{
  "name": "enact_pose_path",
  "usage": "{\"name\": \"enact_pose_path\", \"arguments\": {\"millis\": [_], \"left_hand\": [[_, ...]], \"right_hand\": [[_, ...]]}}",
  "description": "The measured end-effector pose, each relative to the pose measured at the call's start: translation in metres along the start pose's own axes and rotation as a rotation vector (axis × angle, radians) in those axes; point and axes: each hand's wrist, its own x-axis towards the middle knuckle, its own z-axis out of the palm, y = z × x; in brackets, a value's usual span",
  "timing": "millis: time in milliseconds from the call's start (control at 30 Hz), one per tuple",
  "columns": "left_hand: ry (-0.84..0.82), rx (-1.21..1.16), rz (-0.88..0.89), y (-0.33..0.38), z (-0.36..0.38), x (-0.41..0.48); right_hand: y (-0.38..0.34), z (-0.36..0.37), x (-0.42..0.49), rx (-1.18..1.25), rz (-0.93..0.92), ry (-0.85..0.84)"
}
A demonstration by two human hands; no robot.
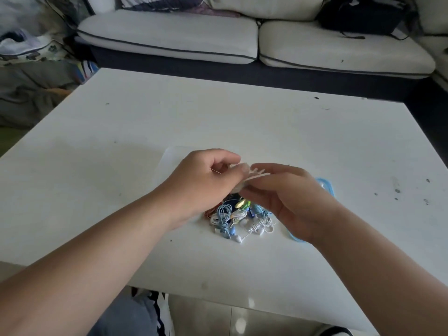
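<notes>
Over our tabletop (121, 154), left hand (201, 183) and right hand (293, 202) fingers pinch a white cord (260, 174), seemingly mid-winding; next we tuck its end.

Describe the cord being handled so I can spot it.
On the white table before the sofa lies a pile of coiled earphones. Just above it, the left hand and right hand pinch a white cord bundle, the only cord lifted off the table.
</notes>
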Motion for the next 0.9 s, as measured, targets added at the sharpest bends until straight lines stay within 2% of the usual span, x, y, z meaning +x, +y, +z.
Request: {"name": "enact_pose_path", "arguments": {"millis": [67, 200, 300, 367, 467, 567, 800, 900], "left_hand": [[-0.025, 0.018, -0.009, -0.004, -0.006, -0.001], [0.157, 0.173, 0.106, -0.024, -0.036, 0.011], [0.253, 0.292, 0.093, -0.040, -0.063, 0.022], [0.281, 0.475, 0.066, -0.051, -0.072, 0.027], [0.203, 0.767, -0.019, -0.063, -0.065, 0.032], [0.077, 0.958, -0.063, -0.066, -0.045, 0.034], [0.003, 1.100, -0.158, -0.053, -0.039, 0.028], [0.068, 1.170, -0.050, -0.031, -0.035, 0.022]], "right_hand": [[0.000, 0.014, 0.009, -0.009, -0.014, -0.079], [0.007, 0.044, 0.021, -0.116, -0.001, -0.139], [0.014, 0.057, 0.028, -0.350, -0.075, 0.116], [0.016, 0.060, 0.032, -0.417, -0.135, 0.243], [0.017, 0.062, 0.034, -0.397, -0.124, 0.256], [0.020, 0.063, 0.034, -0.434, -0.128, 0.235], [0.023, 0.046, 0.031, -0.434, -0.098, 0.232], [0.018, 0.031, 0.025, -0.457, -0.102, 0.255]]}}
